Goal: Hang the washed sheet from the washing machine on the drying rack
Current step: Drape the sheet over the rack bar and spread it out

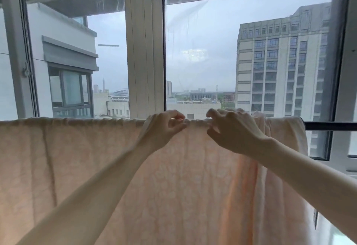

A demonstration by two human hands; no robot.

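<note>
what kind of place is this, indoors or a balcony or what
Probably an enclosed high-rise balcony or window-side laundry spot: a pink sheet hangs over a dark drying rod before tall windows, with tower blocks outside.

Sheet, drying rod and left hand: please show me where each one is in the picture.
sheet (77, 167): head view, on its hanging front face.
drying rod (328, 125): head view, on its bare dark end.
left hand (164, 127): head view, on the hand's middle.

one sheet (77, 167), one rail (330, 125), two hands: left hand (164, 129), right hand (231, 131)
</note>
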